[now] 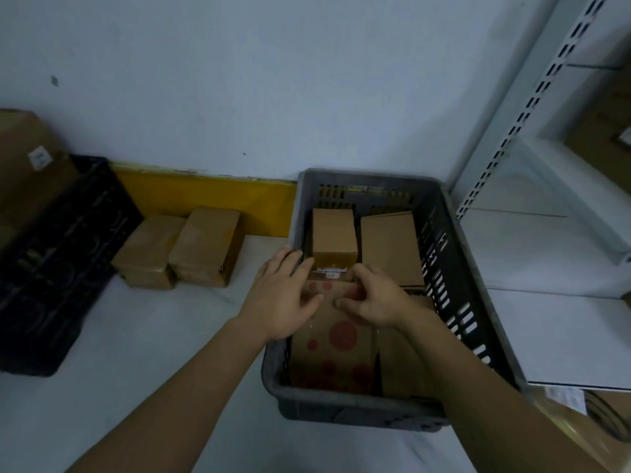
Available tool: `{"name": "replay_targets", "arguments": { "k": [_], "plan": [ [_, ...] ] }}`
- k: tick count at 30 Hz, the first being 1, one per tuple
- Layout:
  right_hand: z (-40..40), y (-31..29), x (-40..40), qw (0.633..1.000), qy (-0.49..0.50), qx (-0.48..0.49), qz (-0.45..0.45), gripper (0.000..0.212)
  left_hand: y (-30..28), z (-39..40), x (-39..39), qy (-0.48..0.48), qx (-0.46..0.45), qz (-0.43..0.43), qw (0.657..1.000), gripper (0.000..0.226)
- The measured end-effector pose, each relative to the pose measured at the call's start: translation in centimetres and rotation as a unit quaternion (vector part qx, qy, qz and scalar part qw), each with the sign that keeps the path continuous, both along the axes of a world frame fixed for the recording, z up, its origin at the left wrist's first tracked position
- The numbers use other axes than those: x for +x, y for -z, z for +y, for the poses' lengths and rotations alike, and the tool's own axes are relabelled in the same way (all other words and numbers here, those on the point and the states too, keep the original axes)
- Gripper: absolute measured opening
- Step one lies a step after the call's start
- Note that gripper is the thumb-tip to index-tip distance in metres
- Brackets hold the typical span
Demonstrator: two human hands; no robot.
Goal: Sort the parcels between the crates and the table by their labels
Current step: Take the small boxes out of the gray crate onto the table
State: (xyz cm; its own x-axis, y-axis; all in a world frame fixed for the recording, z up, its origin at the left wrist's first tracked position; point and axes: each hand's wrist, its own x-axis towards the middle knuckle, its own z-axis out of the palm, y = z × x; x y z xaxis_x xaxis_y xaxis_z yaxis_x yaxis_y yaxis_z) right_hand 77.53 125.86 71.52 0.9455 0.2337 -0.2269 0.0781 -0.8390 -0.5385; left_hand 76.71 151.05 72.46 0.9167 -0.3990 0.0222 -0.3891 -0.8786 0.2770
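A grey slotted crate point(454, 264) on the white table point(153, 353) holds several cardboard parcels. A brown box with red dots point(341, 339) lies in its near left part. Both hands are inside the crate over that box's far end. My left hand point(285, 298) lies with fingers extended toward a small upright plain box point(334, 237). My right hand point(372, 298) has its fingers curled at the dotted box's top edge, near a white label point(330, 274). Whether either hand grips the box is unclear. A flat plain parcel point(391, 249) lies at the crate's right.
Two plain brown parcels point(146, 254) point(206, 245) lie on the table left of the grey crate. A black crate point(58, 261) stands at the far left with a large carton point(27, 165) in it. White metal shelving point(546, 206) rises to the right. A yellow strip point(205, 196) runs along the wall.
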Motion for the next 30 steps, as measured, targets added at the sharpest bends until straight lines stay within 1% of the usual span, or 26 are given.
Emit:
{"name": "replay_targets", "arguments": {
  "k": [4, 7, 10, 12, 14, 17, 18, 19, 20, 22, 24, 26, 27, 28, 29, 30],
  "plan": [
    [-0.1, -1.7, -1.2, 0.999, -0.006, 0.039, 0.008, 0.027, -0.2, -0.4, 0.0, -0.008, -0.033, -0.002, 0.999, 0.093],
    [-0.9, -2.6, -2.0, 0.999, -0.003, 0.025, -0.021, 0.018, -0.4, -0.4, 0.1, -0.015, -0.088, 0.014, 0.996, 0.100],
    [-2.1, -4.2, -2.5, 0.995, 0.045, 0.051, -0.067, 0.008, -0.9, -0.3, 0.0, -0.024, -0.147, 0.050, 0.988, 0.109],
    [-3.2, -6.2, -2.4, 0.987, 0.086, 0.091, -0.103, 0.010, -1.8, -0.5, -0.2, -0.036, -0.201, 0.086, 0.975, 0.113],
    [-4.1, -8.8, -2.2, 0.975, 0.112, 0.145, -0.127, 0.006, -2.7, -0.8, 0.2, -0.040, -0.244, 0.111, 0.963, 0.103],
    [-4.6, -11.7, -2.0, 0.967, 0.108, 0.175, -0.152, 0.008, -4.0, -1.3, 0.6, 0.013, -0.250, 0.113, 0.961, 0.077],
    [-4.6, -12.3, -1.8, 0.965, 0.107, 0.179, -0.161, 0.008, -4.5, -1.5, 0.5, 0.032, -0.270, 0.132, 0.953, 0.070],
    [-4.6, -12.6, -1.6, 0.962, 0.109, 0.182, -0.174, 0.008, -5.2, -1.7, 0.4, 0.044, -0.306, 0.161, 0.937, 0.067],
    [-4.6, -12.8, -1.4, 0.958, 0.114, 0.185, -0.186, 0.007, -5.7, -1.8, 0.4, 0.048, -0.349, 0.190, 0.916, 0.071],
    [-4.6, -12.8, -1.2, 0.950, 0.129, 0.199, -0.203, 0.008, -6.3, -2.0, 0.7, 0.030, -0.431, 0.223, 0.874, 0.087],
    [-4.8, -12.7, -1.0, 0.934, 0.148, 0.224, -0.234, 0.019, -6.8, -2.1, 1.2, 0.011, -0.500, 0.227, 0.836, 0.097],
    [-4.9, -12.2, -0.8, 0.913, 0.193, 0.251, -0.258, 0.035, -7.4, -2.1, 1.5, -0.016, -0.553, 0.224, 0.802, 0.090],
    [-5.3, -11.4, -0.7, 0.913, 0.218, 0.232, -0.254, 0.043, -7.9, -2.1, 1.5, -0.027, -0.577, 0.219, 0.786, 0.083],
    [-5.8, -10.2, -0.6, 0.928, 0.229, 0.174, -0.236, 0.047, -8.3, -2.0, 1.5, -0.037, -0.598, 0.215, 0.771, 0.073],
    [-6.4, -8.5, -0.7, 0.952, 0.222, 0.083, -0.194, 0.048, -8.5, -1.9, 1.7, -0.047, -0.615, 0.213, 0.758, 0.064],
    [-6.9, -6.3, -1.0, 0.972, 0.197, -0.008, -0.130, 0.048, -8.6, -1.7, 1.8, -0.056, -0.628, 0.214, 0.746, 0.057]
  ]
}}
